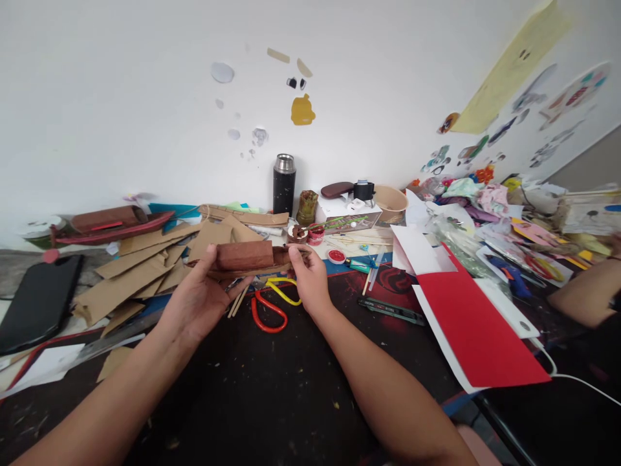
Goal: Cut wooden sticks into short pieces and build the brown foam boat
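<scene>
Both hands hold up a small brown model boat point(245, 255) with a curved cabin roof, level above the dark table. My left hand point(196, 291) grips its left end, thumb on top and fingers underneath. At the right end, my right hand point(308, 275) pinches the tip between thumb and fingers. Just below and behind the boat lie scissors with one red and one yellow handle point(269, 317); their blades are partly hidden. Thin wooden sticks point(237, 303) rest beside them. A similar model boat with a reddish hull point(114, 226) stands at the far left.
Cardboard strips point(140, 272) are heaped at the left near a black phone point(39, 301). A black flask point(284, 188) and paint jars point(297, 234) stand by the wall. To the right lie a utility knife point(392, 310), red card point(475, 327) and craft scraps; another person's arm point(587, 291) reaches in.
</scene>
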Demonstrator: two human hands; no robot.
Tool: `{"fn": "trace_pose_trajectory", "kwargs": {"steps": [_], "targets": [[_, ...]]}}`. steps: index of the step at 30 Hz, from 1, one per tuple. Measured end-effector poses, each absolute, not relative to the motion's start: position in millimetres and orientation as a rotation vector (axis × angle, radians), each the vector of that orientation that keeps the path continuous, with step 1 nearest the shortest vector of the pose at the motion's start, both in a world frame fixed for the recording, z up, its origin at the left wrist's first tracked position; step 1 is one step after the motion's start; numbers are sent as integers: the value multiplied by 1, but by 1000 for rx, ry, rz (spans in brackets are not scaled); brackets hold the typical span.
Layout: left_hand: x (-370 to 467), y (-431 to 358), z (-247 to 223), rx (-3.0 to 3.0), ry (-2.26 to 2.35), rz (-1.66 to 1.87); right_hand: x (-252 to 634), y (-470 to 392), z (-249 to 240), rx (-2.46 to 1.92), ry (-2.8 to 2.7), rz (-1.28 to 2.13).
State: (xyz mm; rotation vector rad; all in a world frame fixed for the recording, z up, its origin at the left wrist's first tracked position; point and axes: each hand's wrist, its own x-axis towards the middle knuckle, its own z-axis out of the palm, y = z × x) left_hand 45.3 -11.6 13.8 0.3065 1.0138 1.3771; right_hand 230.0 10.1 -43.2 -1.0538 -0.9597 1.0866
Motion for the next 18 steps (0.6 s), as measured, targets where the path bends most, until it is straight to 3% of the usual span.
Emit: {"fn": "trace_pose_trajectory", "kwargs": {"steps": [18], "targets": [[43,-7,14,282,1045,1385,233,15,-49,-1034,-990,1213]]}}
